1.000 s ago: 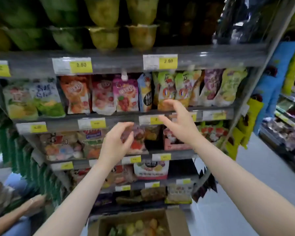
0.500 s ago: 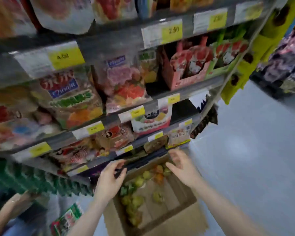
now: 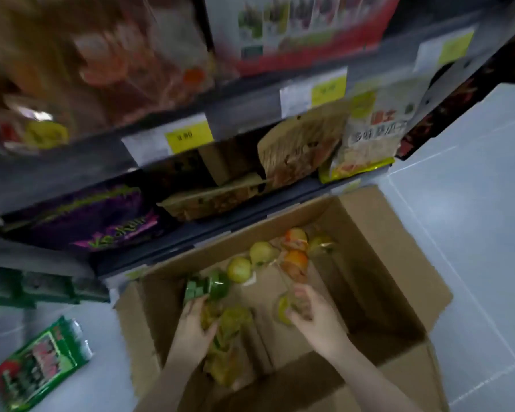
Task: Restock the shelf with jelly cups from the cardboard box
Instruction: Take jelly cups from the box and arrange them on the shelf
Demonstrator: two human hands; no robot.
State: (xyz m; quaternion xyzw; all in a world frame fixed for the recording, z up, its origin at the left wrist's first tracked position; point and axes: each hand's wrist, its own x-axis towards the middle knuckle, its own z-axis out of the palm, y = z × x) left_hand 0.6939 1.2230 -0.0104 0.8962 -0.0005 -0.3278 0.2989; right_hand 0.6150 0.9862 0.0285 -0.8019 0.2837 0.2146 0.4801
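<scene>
An open cardboard box (image 3: 399, 263) stands on the floor against the foot of the shelf (image 3: 220, 224). Inside lie several jelly cups: a green one (image 3: 211, 288), yellow ones (image 3: 240, 269) and orange ones (image 3: 295, 260) along the far side, more yellow-green ones (image 3: 235, 322) on the left. Both my hands are down in the box. My left hand (image 3: 192, 328) closes over a yellow-green jelly cup in the left pile. My right hand (image 3: 312, 313) grips a single yellow-green jelly cup (image 3: 283, 307) on the box floor.
The lower shelves hold snack bags: a purple bag (image 3: 101, 218), brown bags (image 3: 295, 150) and a white-yellow bag (image 3: 372, 135). A green packet (image 3: 42, 367) lies on the grey tiled floor left of the box. The aisle floor (image 3: 473, 203) runs to the right.
My view has dropped from the upper shelves to the box. Both hands have come down from shelf height into the box and closed on jelly cups.
</scene>
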